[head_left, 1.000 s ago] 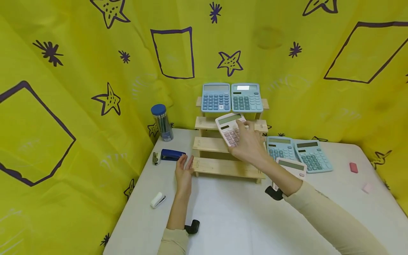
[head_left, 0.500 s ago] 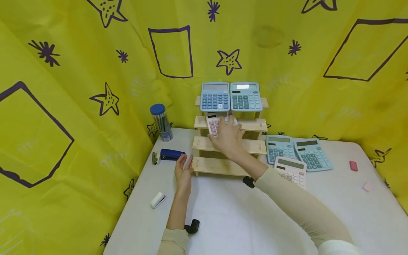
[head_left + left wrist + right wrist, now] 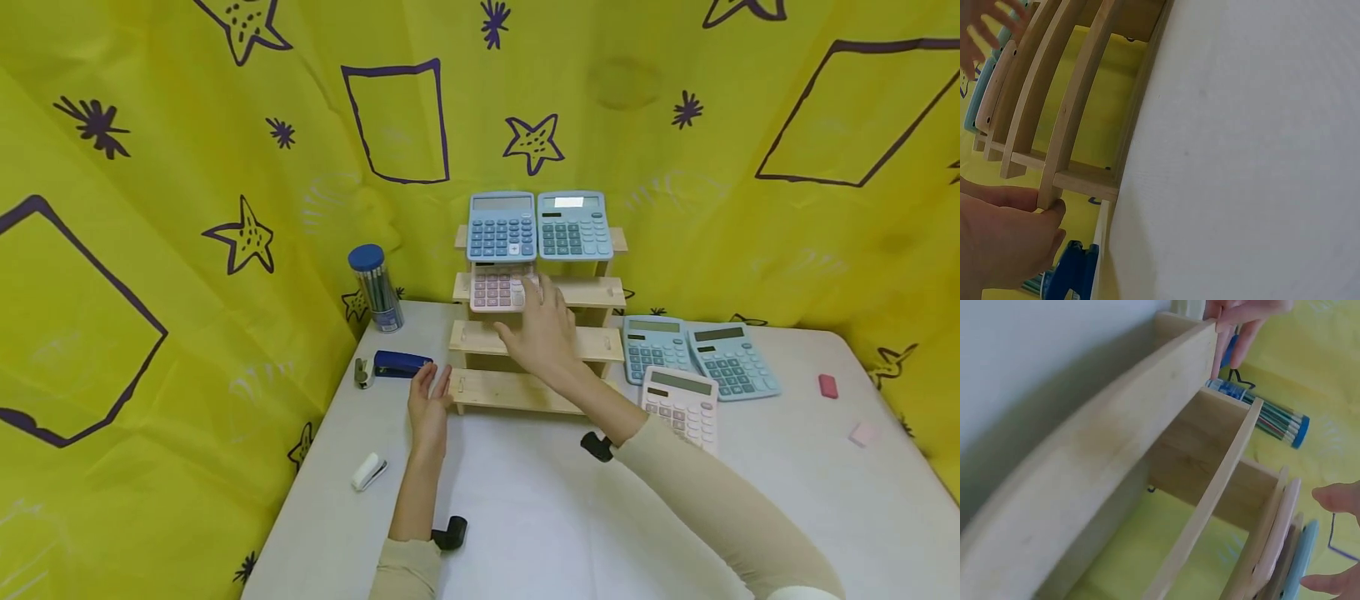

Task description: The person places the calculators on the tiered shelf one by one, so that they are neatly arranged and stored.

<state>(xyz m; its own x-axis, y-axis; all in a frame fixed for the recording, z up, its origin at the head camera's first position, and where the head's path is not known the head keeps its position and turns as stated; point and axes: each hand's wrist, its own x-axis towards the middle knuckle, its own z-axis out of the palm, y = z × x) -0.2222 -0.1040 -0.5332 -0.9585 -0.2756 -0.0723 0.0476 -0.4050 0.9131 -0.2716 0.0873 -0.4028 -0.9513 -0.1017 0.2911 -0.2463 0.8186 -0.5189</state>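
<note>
A pink calculator (image 3: 501,288) leans on the second step of a wooden stepped rack (image 3: 525,392), at its left end. My right hand (image 3: 528,317) hovers just right of it with spread, straight fingers and grips nothing; one fingertip (image 3: 1338,499) is close to the pink calculator's edge (image 3: 1275,544). Two blue calculators (image 3: 538,226) stand side by side on the top step. My left hand (image 3: 433,385) rests with straight fingers against the left end of the lowest step, and its thumb (image 3: 1052,214) touches the rack's wood (image 3: 1072,119).
On the table right of the rack lie two blue calculators (image 3: 697,353) and another pink one (image 3: 681,403). Left of the rack are a blue-capped pencil tube (image 3: 373,287), a blue stapler (image 3: 401,364) and a small white object (image 3: 370,471). Two pink erasers (image 3: 828,386) lie far right. Yellow cloth hangs behind.
My right hand carried the pink calculator up and left, set it on the second step and let go. The left hand stayed at the rack's end.
</note>
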